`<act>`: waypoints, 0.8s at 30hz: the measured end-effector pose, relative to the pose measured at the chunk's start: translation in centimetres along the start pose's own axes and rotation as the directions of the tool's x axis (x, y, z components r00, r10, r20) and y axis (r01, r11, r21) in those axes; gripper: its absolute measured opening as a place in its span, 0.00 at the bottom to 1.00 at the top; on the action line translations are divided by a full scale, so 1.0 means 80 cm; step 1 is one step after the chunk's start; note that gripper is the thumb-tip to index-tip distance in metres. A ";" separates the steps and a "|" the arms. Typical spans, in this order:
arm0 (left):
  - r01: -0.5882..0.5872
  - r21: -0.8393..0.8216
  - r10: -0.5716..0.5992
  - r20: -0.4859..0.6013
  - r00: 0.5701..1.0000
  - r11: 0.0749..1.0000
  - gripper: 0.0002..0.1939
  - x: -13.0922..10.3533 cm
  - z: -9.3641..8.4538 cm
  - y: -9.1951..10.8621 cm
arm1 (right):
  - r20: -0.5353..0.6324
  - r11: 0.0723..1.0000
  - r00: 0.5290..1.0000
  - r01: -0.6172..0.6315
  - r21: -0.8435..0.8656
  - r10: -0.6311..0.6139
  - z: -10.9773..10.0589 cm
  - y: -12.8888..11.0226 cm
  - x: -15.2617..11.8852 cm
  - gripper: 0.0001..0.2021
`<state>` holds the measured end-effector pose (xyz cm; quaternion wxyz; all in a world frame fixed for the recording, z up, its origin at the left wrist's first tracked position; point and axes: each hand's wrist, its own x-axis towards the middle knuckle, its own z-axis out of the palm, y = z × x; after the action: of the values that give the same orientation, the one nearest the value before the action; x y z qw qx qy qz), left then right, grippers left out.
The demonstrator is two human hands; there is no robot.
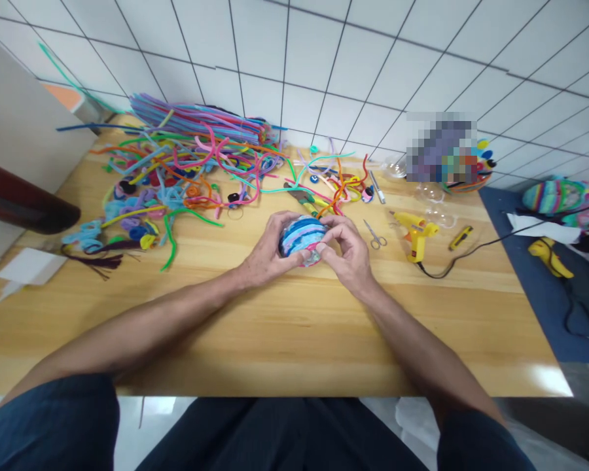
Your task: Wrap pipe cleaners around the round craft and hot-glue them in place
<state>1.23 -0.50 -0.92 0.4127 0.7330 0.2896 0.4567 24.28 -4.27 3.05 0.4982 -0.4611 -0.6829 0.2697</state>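
A round ball point(302, 234) banded with blue, light blue and lilac pipe cleaners is held just above the wooden table. My left hand point(271, 254) wraps around its left side, thumb along the lower edge. At its right side my right hand point(346, 252) is closed, thumb and fingertips pinching a pink pipe cleaner point(314, 247) against the ball. A clear, uncovered patch of the ball shows near the thumbs. Green-handled pliers point(302, 195) lie just behind the ball, beside orange and red pipe cleaners point(343, 190).
Loose pipe cleaners point(177, 170) heap at the back left, before a bundle point(196, 121). To the right lie small scissors point(375, 235), a yellow glue gun point(416, 235) with its cord, a yellow cutter point(460, 238) and clear plastic shells point(439, 212). A white box point(32, 267) sits at left.
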 end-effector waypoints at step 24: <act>0.060 -0.024 -0.060 -0.002 0.998 0.998 0.40 0.007 0.002 -0.001 | -0.584 0.719 0.744 -0.596 -0.359 0.325 -0.218 0.090 -0.068 0.36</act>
<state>1.58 -0.11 -0.79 0.4346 0.7184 0.3063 0.4485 43.48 -7.66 0.96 0.4194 -0.7905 -0.4409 0.0688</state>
